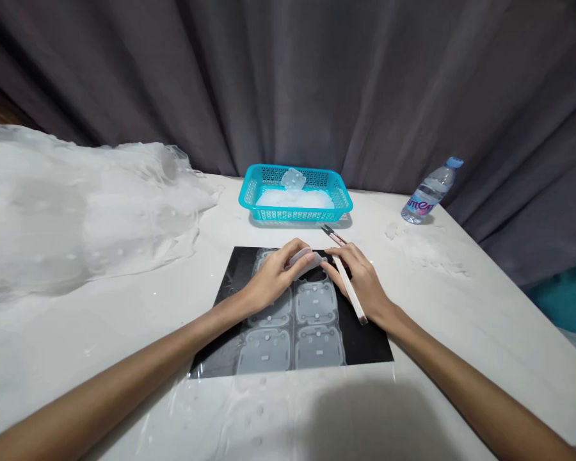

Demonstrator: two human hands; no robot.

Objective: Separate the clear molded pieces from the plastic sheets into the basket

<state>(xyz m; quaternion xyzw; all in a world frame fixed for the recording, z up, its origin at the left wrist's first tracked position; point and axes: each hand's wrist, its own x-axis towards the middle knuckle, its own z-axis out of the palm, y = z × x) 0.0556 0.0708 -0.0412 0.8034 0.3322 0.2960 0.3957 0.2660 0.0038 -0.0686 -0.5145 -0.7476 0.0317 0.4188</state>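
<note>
My left hand [277, 272] pinches a small translucent plastic piece [303, 259], which is lifted and bent above a black board [365, 346]. At the piece's right edge are the fingertips of my right hand [360, 278]. A slim white-handled tool [349, 288] lies across that hand, held by its fingers. Dark pointed blades with a pinkish shank [333, 234] stick out beyond the fingers; whether they belong to the white handle is hidden. Under my hands a clear moulded sheet [295, 349] with several rounded-square pieces covers part of the board, with a dark gap below the lifted piece.
Behind the board stands a blue basket [295, 213] containing translucent pieces. A large heap of clear plastic sheets [86, 211] fills the left. At the right are a water bottle [427, 195] and clear scraps [427, 250] on the white table [465, 333]. Grey curtains [307, 83] hang behind.
</note>
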